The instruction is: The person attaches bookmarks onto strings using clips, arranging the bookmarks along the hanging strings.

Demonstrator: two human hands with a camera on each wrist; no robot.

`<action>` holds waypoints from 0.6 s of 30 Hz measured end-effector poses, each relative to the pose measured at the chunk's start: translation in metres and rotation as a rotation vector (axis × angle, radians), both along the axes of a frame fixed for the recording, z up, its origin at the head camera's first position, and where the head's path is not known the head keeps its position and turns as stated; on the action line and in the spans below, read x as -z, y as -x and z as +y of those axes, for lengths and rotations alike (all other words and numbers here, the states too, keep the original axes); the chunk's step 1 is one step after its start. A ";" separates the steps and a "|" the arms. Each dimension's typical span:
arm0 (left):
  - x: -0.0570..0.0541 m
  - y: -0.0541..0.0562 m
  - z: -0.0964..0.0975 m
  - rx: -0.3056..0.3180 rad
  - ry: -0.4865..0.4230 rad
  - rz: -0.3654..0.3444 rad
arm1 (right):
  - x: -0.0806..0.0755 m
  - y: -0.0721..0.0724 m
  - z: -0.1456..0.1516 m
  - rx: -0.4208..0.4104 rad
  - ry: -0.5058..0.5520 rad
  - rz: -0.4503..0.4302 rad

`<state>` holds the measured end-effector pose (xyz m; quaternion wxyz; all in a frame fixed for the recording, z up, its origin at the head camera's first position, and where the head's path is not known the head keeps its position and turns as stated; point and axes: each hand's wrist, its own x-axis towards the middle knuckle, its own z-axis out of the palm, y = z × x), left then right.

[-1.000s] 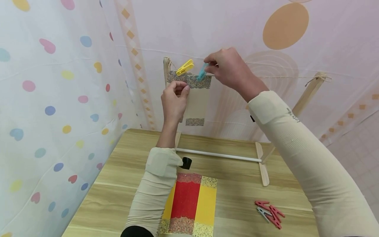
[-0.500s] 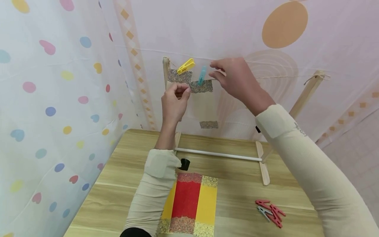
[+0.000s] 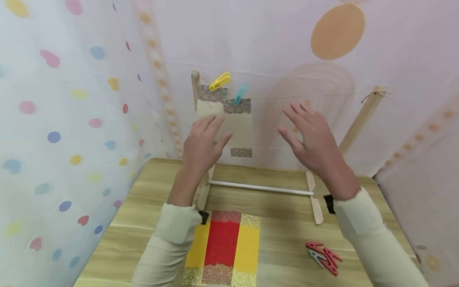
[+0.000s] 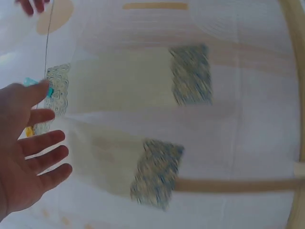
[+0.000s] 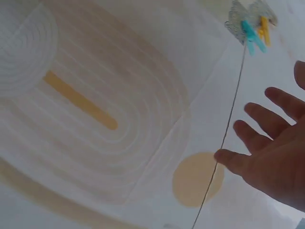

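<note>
Two cream strips with patterned lace-like ends hang from a string (image 3: pixel 305 96). A yellow clothespin (image 3: pixel 220 81) clips the left strip (image 3: pixel 212 94), and a light blue clothespin (image 3: pixel 239 95) clips the right strip (image 3: pixel 238 131). My left hand (image 3: pixel 201 145) is in front of the left strip, fingers spread and holding nothing; it covers the strip's lower part in the head view. To the right, below the string, my right hand (image 3: pixel 312 139) has its fingers extended, also with nothing in it. The left wrist view shows both strips' lower patterned ends (image 4: pixel 190 74) hanging free.
Wooden posts (image 3: pixel 362 117) hold the string, joined by a white rod (image 3: pixel 261 187) low down. On the table (image 3: pixel 283 243) lie a red strip (image 3: pixel 223 243), yellow strips (image 3: pixel 246 249) beside it, and several red clothespins (image 3: pixel 331 257) with a grey clothespin (image 3: pixel 316 259).
My right hand has let go of the blue clothespin and moved right and down. My left hand has released its pinch and drawn back slightly, fingers spreading. The right strip now hangs from the blue clothespin.
</note>
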<state>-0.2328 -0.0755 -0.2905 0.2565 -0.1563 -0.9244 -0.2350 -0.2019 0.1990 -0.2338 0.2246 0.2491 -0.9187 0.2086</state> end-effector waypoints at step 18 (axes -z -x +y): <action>0.098 -0.062 -0.070 -0.121 0.132 -0.341 | 0.108 -0.091 0.069 0.181 0.024 -0.318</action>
